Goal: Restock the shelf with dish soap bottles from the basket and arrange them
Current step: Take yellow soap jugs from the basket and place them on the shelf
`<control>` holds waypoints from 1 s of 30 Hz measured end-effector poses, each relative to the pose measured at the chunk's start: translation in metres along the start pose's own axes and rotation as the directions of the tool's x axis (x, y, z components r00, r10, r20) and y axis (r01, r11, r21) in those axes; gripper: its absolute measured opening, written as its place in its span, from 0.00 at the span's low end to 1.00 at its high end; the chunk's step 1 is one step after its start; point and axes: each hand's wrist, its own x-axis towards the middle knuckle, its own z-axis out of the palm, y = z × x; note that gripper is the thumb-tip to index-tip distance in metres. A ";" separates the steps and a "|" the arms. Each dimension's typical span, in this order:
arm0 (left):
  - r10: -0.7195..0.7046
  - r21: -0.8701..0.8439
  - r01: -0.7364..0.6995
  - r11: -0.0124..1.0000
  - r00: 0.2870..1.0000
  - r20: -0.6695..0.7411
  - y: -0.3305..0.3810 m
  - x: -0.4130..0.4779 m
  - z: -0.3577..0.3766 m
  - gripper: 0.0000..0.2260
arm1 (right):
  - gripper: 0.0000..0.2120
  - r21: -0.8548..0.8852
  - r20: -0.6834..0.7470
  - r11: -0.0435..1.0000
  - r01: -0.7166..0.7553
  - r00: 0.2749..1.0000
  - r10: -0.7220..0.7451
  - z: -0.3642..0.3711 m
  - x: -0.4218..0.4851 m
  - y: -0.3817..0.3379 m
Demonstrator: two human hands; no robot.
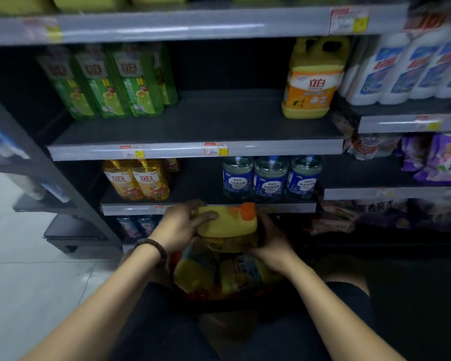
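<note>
A yellow dish soap jug (227, 225) with an orange cap (248, 211) is held between both hands, just above the basket (235, 303). The jug's upper left shoulder is gripped by the left hand (182, 225), with the thumb laid across the top face and the fingers curled over the far edge. The lower right side is clasped by the right hand (274, 246); its fingers are wrapped round the far side and are mostly hidden. A beaded bracelet (151, 247) is worn on the left wrist.

Directly beneath the fingers, two more yellow bottles (193, 277) are seen lying in the basket. Beyond the fingertips, clear blue-labelled bottles (271, 178) and golden bottles (136, 179) are ranged on a lower shelf. Higher up, beyond and above both hands, the dark middle shelf (206, 118) is occupied by green bottles (107, 82) at its left end and a single matching yellow jug (313, 79) at its right end, well apart.
</note>
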 end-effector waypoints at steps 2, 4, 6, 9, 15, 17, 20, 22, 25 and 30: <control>0.057 0.007 -0.057 0.998 0.998 -0.023 0.017 -0.001 -0.024 0.16 | 0.38 0.003 -0.002 0.998 0.057 0.998 -0.057 -0.009 0.005 -0.022; 0.079 0.051 -0.076 0.996 0.995 -0.055 0.035 -0.003 -0.046 0.14 | 0.38 0.011 -0.007 0.993 0.121 0.993 -0.121 -0.018 0.010 -0.045; 0.117 0.104 -0.106 0.989 0.988 -0.099 0.053 -0.004 -0.068 0.15 | 0.38 0.039 0.006 0.984 0.175 0.985 -0.175 -0.030 0.012 -0.073; 0.152 0.002 -0.155 0.988 0.969 -0.196 0.081 -0.005 -0.105 0.10 | 0.34 0.087 -0.048 0.967 0.241 0.970 -0.237 -0.047 0.015 -0.115; 0.180 -0.485 -0.260 0.835 0.962 -0.205 0.119 -0.011 -0.138 0.29 | 0.25 0.211 -0.143 0.917 0.337 0.939 -0.312 -0.088 0.013 -0.216; 0.193 -0.492 -0.280 0.824 0.956 -0.220 0.124 -0.004 -0.137 0.31 | 0.25 0.206 -0.137 0.903 0.376 0.925 -0.354 -0.101 0.014 -0.250; 0.205 -0.550 -0.366 0.750 0.920 -0.333 0.142 0.010 -0.151 0.29 | 0.26 0.214 -0.127 0.879 0.427 0.904 -0.408 -0.119 0.020 -0.298; 0.234 -0.559 -0.413 0.719 0.901 -0.365 0.155 0.021 -0.171 0.27 | 0.26 0.207 -0.132 0.863 0.461 0.887 -0.443 -0.128 0.026 -0.329; 0.257 -0.528 -0.441 0.726 0.886 -0.386 0.174 0.043 -0.208 0.26 | 0.22 0.188 -0.142 0.856 0.481 0.876 -0.461 -0.140 0.044 -0.371; 0.274 -0.463 -0.482 0.744 0.852 -0.446 0.198 0.085 -0.270 0.28 | 0.22 0.210 -0.192 0.850 0.484 0.873 -0.449 -0.147 0.090 -0.430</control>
